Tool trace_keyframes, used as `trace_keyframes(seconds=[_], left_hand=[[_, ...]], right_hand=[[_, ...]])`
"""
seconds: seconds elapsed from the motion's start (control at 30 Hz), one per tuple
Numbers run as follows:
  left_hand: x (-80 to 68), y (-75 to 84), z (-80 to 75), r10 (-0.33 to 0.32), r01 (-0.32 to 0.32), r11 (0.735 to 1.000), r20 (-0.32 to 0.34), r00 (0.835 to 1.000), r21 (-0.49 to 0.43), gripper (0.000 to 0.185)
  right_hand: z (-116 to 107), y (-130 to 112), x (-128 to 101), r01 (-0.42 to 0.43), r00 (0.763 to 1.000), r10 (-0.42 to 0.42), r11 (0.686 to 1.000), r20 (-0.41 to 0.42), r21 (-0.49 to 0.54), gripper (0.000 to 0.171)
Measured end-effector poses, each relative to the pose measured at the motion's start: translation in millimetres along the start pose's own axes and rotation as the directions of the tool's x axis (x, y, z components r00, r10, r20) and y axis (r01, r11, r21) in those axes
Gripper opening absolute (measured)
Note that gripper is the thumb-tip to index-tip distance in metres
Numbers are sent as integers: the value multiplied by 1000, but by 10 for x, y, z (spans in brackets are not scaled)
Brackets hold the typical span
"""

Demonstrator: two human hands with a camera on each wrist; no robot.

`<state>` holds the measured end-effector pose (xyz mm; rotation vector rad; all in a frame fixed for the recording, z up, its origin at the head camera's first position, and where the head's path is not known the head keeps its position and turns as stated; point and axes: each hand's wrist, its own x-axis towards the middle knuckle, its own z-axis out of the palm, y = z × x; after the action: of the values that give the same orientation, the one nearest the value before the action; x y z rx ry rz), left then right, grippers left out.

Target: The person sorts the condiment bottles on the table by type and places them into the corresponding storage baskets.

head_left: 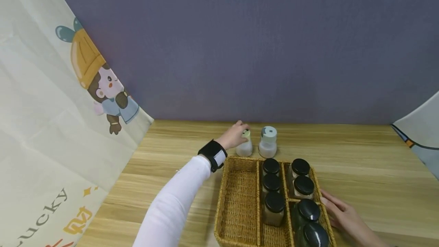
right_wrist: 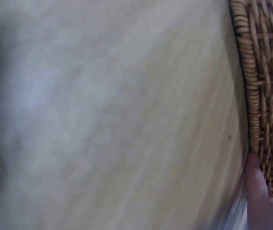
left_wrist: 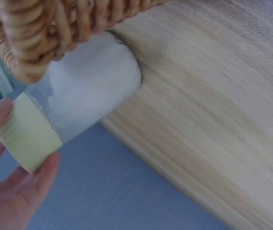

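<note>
My left hand point(head_left: 234, 135) holds a seasoning jar point(head_left: 244, 149) by its pale yellow lid point(left_wrist: 29, 132), thumb on one side and fingers on the other. White contents fill much of that jar, which stands upright on the table just behind the wicker basket point(head_left: 219, 212). Beside it on the right is a second jar point(head_left: 268, 148), with a whitish lid and white contents. Against the basket's right outer side rests my right hand point(head_left: 344, 216), its fingers extended; the right wrist view shows only part of this hand point(right_wrist: 258, 191) touching the weave.
Black-lidded jars point(head_left: 273, 203) stand in the basket's middle compartment, and more black-lidded jars point(head_left: 303, 186) in its right-hand compartments. The left compartment point(head_left: 241, 201) shows bare wicker. A dark grey-blue panel point(head_left: 260, 48) rises behind the wooden table point(head_left: 370, 170); a printed cloth point(head_left: 51, 125) hangs at the left.
</note>
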<state>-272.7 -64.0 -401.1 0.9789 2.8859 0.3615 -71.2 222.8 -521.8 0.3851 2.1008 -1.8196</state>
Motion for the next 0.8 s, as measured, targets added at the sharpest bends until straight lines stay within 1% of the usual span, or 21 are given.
trace_keyframes(seconds=[0.13,0.27,0.4,0.63,0.8], left_hand=[[27,22,-4,-17,16,1000,23,1000,11,42],[53,32,-4,-8,7,1000,32,999,16,43],[64,32,6,4,-4,1000,27,1000,5,41],[-121,3,10,41,-41,999,33,999,-6,42],[-243,21,-39,60,-60,998,26,998,0,42]], right_hand=[[-15,2,0,1,1000,-1,1000,-4,-19,69],[-30,8,-8,21,1000,-21,999,-1,-45,67],[-27,10,-3,17,1000,-18,999,-16,-38,69],[197,91,-211,14,999,-14,1000,-30,-10,68],[336,156,-347,-4,999,4,1000,-38,17,68]])
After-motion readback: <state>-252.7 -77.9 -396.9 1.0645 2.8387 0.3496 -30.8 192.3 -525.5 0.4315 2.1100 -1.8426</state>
